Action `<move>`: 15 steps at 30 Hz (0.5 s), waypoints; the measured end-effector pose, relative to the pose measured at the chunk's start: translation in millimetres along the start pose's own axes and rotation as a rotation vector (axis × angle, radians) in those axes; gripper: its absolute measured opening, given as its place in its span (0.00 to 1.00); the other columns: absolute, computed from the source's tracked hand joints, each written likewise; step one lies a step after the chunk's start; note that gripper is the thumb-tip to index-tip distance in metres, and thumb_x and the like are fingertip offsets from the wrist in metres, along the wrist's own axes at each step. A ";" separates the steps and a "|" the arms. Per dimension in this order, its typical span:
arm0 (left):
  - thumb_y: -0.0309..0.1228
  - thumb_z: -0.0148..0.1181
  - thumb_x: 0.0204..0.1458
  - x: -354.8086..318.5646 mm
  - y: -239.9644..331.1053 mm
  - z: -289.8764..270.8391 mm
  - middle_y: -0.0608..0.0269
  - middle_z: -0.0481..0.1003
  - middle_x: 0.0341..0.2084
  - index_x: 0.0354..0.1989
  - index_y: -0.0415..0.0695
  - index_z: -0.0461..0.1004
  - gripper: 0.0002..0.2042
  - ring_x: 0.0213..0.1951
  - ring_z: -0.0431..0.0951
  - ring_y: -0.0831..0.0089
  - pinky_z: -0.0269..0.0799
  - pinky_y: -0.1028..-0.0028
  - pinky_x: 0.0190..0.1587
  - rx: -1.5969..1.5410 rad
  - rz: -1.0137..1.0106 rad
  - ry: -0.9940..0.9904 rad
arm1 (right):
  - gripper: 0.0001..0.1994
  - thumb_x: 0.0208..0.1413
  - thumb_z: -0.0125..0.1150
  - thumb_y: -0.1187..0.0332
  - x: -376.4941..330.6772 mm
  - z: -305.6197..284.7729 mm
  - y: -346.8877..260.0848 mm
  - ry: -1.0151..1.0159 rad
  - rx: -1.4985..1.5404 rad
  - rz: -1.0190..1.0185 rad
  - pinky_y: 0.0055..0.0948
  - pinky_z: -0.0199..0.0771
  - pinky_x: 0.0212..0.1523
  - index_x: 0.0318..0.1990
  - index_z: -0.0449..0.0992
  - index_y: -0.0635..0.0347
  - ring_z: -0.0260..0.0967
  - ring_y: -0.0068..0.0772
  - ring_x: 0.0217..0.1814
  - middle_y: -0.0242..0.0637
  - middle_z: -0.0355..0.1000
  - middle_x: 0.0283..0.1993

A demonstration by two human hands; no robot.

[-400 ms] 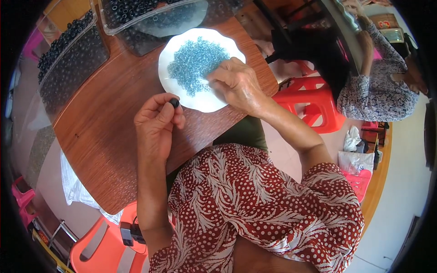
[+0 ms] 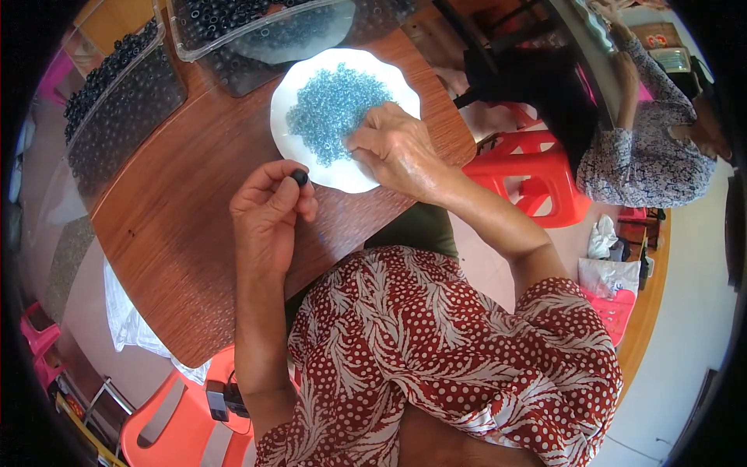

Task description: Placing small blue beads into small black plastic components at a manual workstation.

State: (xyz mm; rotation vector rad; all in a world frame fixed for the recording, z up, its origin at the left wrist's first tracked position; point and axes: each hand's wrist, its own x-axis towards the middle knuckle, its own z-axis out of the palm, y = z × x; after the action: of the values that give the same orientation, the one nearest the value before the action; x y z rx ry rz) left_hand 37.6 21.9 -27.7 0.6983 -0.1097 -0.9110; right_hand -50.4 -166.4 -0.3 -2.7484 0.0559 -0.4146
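Observation:
My left hand (image 2: 268, 201) pinches a small black round piece (image 2: 299, 177) between thumb and fingertips, just off the near left rim of a white scalloped plate (image 2: 284, 152). A spread of tiny clear-blue pieces (image 2: 331, 109), like little beads or rings, lies on that plate. Over its right side is my right hand (image 2: 397, 148), its thumb and fingers drawn together at the edge of the blue pieces. Whatever may be between those fingertips is too small or hidden to make out.
Two clear bins of black ring-like pieces stand at the table's far side, one on the left (image 2: 124, 109) and one behind the plate (image 2: 233, 47). A red stool (image 2: 537, 187) is right of the wooden table (image 2: 179, 257). Another person (image 2: 646, 156) sits far right.
My right hand has shifted slightly left and down over the plate, its fingers now closer together at the blue pieces. My left hand keeps its place with the black piece.

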 end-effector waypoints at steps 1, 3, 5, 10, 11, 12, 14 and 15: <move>0.25 0.59 0.48 -0.2 -0.1 -0.4 0.58 0.73 0.25 0.36 0.33 0.72 0.09 0.22 0.70 0.76 0.66 0.78 0.26 -0.006 0.003 -0.004 | 0.07 0.36 0.62 0.76 0.9 -0.8 -1.8 -0.001 0.001 -0.001 0.33 0.65 0.29 0.28 0.77 0.58 0.63 0.36 0.29 0.35 0.66 0.24; 0.25 0.59 0.48 -0.9 -0.3 1.0 0.58 0.73 0.25 0.36 0.33 0.72 0.09 0.22 0.70 0.76 0.66 0.78 0.26 0.007 0.007 0.005 | 0.06 0.37 0.60 0.76 1.9 -2.7 -5.1 -0.006 -0.034 -0.006 0.33 0.65 0.29 0.27 0.76 0.59 0.63 0.37 0.30 0.36 0.65 0.24; 0.25 0.59 0.48 -1.1 -0.3 1.0 0.58 0.73 0.25 0.36 0.33 0.72 0.09 0.22 0.70 0.76 0.66 0.78 0.26 0.022 0.011 0.013 | 0.05 0.37 0.60 0.76 2.2 1.0 -2.8 -0.018 -0.021 -0.006 0.33 0.65 0.29 0.26 0.75 0.61 0.63 0.37 0.31 0.37 0.65 0.24; 0.25 0.59 0.48 -1.4 0.7 1.0 0.57 0.73 0.25 0.36 0.33 0.72 0.09 0.22 0.70 0.75 0.66 0.78 0.26 0.017 0.005 0.018 | 0.04 0.38 0.60 0.76 2.6 2.7 -0.7 0.004 0.010 -0.028 0.33 0.65 0.29 0.24 0.72 0.63 0.62 0.38 0.30 0.38 0.65 0.24; 0.25 0.59 0.48 -1.4 0.8 0.7 0.57 0.73 0.25 0.36 0.33 0.72 0.09 0.22 0.70 0.75 0.66 0.78 0.26 0.017 0.007 0.019 | 0.05 0.38 0.60 0.76 2.1 -0.1 -1.5 0.039 0.046 -0.025 0.33 0.65 0.29 0.25 0.72 0.64 0.63 0.37 0.29 0.38 0.66 0.24; 0.25 0.59 0.48 -1.3 0.7 0.4 0.57 0.73 0.25 0.36 0.33 0.71 0.09 0.22 0.70 0.75 0.66 0.78 0.26 0.006 0.009 0.005 | 0.05 0.39 0.61 0.76 1.7 -3.0 -2.2 0.075 0.082 -0.021 0.33 0.65 0.30 0.26 0.71 0.64 0.63 0.37 0.29 0.38 0.66 0.24; 0.25 0.59 0.48 -1.5 0.9 0.8 0.57 0.73 0.25 0.36 0.33 0.71 0.09 0.22 0.70 0.75 0.66 0.78 0.26 -0.004 0.010 -0.010 | 0.06 0.40 0.61 0.77 1.6 -8.8 -2.9 0.081 0.122 -0.002 0.32 0.65 0.30 0.27 0.71 0.64 0.64 0.36 0.29 0.38 0.67 0.25; 0.25 0.59 0.48 -2.1 1.1 1.4 0.57 0.73 0.25 0.36 0.33 0.71 0.09 0.22 0.70 0.75 0.67 0.78 0.26 0.007 0.014 -0.004 | 0.06 0.41 0.61 0.77 1.8 -11.6 -3.9 0.088 0.162 0.020 0.31 0.66 0.30 0.28 0.71 0.64 0.65 0.36 0.29 0.37 0.68 0.25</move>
State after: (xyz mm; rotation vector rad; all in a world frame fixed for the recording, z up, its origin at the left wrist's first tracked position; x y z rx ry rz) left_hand 36.6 23.3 -25.5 0.7010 -0.1211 -0.8986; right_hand -52.2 -166.9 11.9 -2.5678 0.0691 -0.5106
